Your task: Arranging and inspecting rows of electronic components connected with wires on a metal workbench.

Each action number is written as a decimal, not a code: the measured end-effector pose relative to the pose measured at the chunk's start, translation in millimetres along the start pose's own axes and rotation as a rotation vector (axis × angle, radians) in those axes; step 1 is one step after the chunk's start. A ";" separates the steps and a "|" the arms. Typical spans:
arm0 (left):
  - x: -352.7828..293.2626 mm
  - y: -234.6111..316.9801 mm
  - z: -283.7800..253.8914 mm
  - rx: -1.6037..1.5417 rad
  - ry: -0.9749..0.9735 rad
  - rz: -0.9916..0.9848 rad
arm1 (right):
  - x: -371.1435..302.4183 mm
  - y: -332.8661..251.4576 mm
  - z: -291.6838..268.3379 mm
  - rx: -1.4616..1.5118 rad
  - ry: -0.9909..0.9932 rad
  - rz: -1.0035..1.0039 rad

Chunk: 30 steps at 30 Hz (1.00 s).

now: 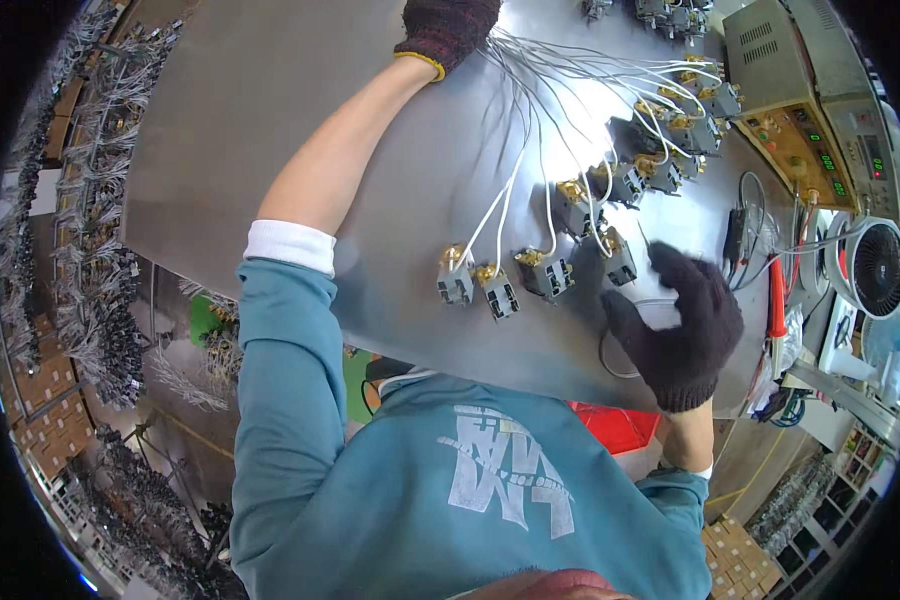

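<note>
My left hand [445, 30], in a dark red knit glove, is stretched far across a grey metal table [300, 110] and is closed on a bundle of thin white wires [530, 70]. The wires fan out to several small grey blocks with brass terminals [545, 272] lying in a curved row on the table. My right hand [680, 325], in a black knit glove, rests on the table near the closest blocks, fingers spread, holding nothing.
Beige test instruments with green digit displays [805, 135] stand at the far right. A small white fan [875, 268] and an orange-handled tool [776, 300] sit beside them. Racks of wired parts [100, 330] fill the left side. A red bin [615, 425] lies under the table edge.
</note>
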State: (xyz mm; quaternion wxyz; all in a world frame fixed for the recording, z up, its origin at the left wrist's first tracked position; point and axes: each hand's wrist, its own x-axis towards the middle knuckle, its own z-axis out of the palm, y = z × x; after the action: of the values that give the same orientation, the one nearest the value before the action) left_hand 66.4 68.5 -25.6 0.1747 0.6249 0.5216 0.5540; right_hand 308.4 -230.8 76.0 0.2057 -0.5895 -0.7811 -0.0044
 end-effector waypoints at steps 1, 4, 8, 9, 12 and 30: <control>0.3 -0.9 -2.1 0.015 -0.015 0.003 | 7.1 2.5 7.0 -0.060 0.008 -0.073; 0.5 8.0 1.2 0.011 -0.047 -0.070 | -0.4 8.4 37.6 0.142 -0.102 -0.025; 1.5 5.7 3.0 0.056 -0.054 -0.072 | -7.5 20.9 40.7 0.045 -0.084 -0.052; 1.1 3.5 3.2 0.060 -0.051 -0.073 | -10.4 22.9 37.0 0.105 -0.072 -0.033; -0.1 4.4 2.9 0.065 0.012 -0.033 | -10.1 12.7 22.0 0.295 -0.065 0.036; -4.9 4.5 -5.8 -0.111 -0.088 -0.104 | 13.1 -39.8 31.7 0.203 -0.405 -0.130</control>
State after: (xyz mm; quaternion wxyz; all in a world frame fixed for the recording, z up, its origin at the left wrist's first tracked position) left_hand 64.2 60.5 -22.7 0.2603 0.6100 0.5135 0.5445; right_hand 258.8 -222.9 60.6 0.1026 -0.5029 -0.8393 0.1794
